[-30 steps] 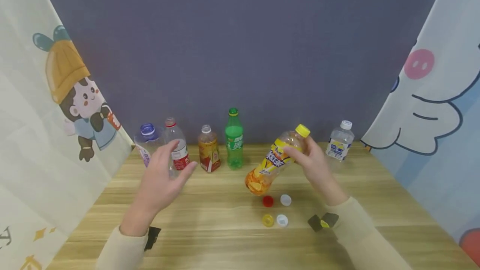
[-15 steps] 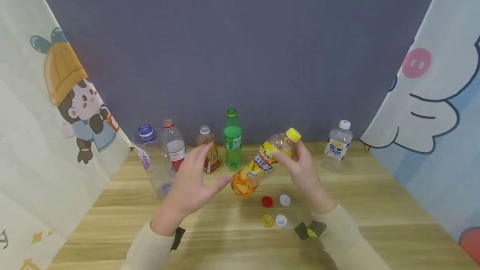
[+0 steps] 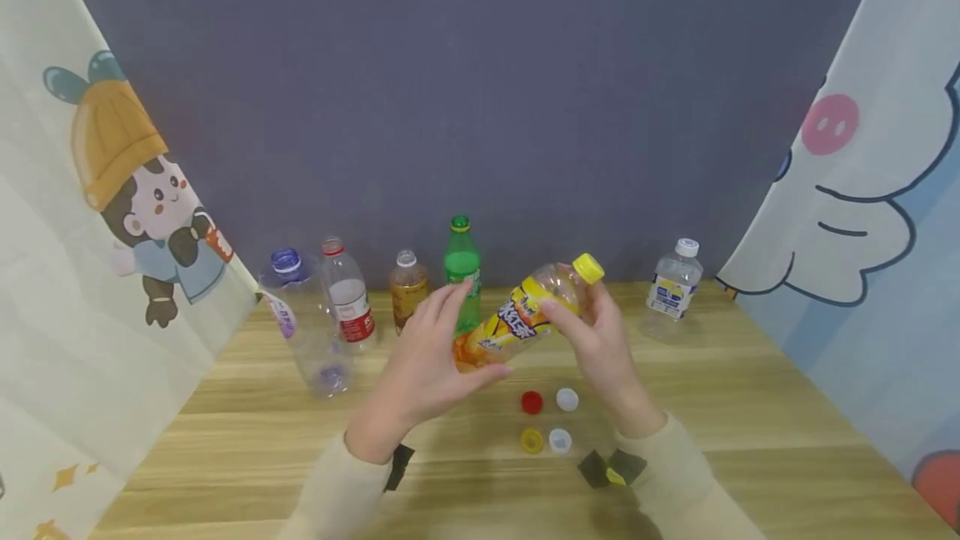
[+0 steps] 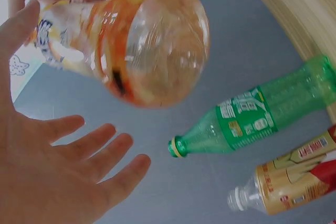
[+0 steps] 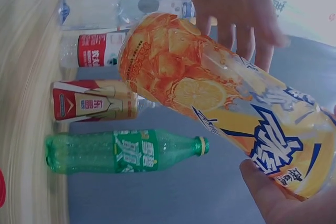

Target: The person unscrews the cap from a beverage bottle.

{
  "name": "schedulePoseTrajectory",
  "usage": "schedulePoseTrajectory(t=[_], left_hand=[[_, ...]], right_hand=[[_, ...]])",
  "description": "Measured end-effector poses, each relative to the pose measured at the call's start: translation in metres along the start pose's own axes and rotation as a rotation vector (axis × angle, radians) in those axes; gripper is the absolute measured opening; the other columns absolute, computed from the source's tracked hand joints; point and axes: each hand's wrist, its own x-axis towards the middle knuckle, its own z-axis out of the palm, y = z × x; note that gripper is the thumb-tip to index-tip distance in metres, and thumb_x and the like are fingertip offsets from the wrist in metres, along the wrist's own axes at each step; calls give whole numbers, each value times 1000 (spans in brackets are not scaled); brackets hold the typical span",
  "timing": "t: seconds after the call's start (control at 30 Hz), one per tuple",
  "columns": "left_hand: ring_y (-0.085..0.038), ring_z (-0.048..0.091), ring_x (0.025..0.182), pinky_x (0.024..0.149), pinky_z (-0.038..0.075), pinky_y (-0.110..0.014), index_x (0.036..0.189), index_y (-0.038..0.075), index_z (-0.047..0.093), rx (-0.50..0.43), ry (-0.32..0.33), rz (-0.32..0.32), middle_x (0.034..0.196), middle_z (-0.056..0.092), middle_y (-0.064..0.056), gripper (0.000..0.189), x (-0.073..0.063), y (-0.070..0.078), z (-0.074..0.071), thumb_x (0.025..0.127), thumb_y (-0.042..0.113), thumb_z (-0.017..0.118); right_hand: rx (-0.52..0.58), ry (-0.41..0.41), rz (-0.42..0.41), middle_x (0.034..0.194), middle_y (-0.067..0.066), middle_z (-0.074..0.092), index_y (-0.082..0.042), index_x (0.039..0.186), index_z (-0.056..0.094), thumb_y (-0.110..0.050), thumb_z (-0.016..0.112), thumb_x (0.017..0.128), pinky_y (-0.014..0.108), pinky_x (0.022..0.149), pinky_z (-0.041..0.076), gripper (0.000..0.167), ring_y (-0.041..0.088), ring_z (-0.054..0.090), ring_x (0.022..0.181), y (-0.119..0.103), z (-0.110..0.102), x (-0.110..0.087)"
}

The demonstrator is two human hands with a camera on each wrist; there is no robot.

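Observation:
My right hand (image 3: pixel 603 348) grips a clear plastic drink bottle (image 3: pixel 517 319) by its upper part, just below the yellow cap (image 3: pixel 588 268). The bottle tilts over the table, its orange-printed base pointing to the lower left. My left hand (image 3: pixel 420 365) is at that base, thumb and fingers spread apart. In the left wrist view, the left fingers (image 4: pixel 113 150) are extended below the bottle's round base (image 4: pixel 168 45). Behind the hands stands a green bottle (image 3: pixel 462 265) without a cap, partly covered by the left hand. Beside it is an uncapped tan-labelled bottle (image 3: pixel 408 290), its lower part hidden.
At the left stand a large clear bottle (image 3: pixel 303 340) and a red-labelled bottle (image 3: pixel 351 307), both uncapped. A white-capped bottle (image 3: pixel 672 290) is at the right. Loose on the table lie a red cap (image 3: pixel 532 402), a yellow cap (image 3: pixel 532 441) and two white caps (image 3: pixel 567 399).
My left hand has moved right, from in front of the red-labelled bottle to the held bottle's base. The right hand has brought that bottle slightly left and tilted it further over.

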Motion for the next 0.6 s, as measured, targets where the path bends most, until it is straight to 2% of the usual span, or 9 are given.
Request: schedulePoseTrajectory(t=[0.23,0.37,0.5,0.6], left_hand=[[-32,41,143,109,39,-58,161,14,25,-20,-66,-17,160,38,-12,117,7,3,8,72,65,82],[-31,44,140,109,40,-57,161,16,27,-35,-71,-15,160,39,-9,118,8,1,11,70,65,84],[-26,60,121,102,47,-51,159,15,32,-37,-55,5,143,58,-6,116,8,-2,13,68,59,89],[-20,64,103,92,51,-43,158,13,35,-37,-52,38,125,67,-3,110,9,-4,16,70,51,90]], right_hand=[[18,-9,-57,126,17,61,1,142,44,-3,62,95,33,91,56,50,24,65,111,-7,8,-6],[33,-20,-67,126,16,61,2,142,44,-2,61,96,34,91,56,49,24,64,112,-8,13,-8],[55,-33,-65,126,16,61,3,141,44,-2,61,96,34,92,56,49,24,64,112,-8,17,-8],[68,-24,-71,125,16,61,3,140,45,-1,61,95,34,91,56,48,25,65,110,-9,16,-9]])
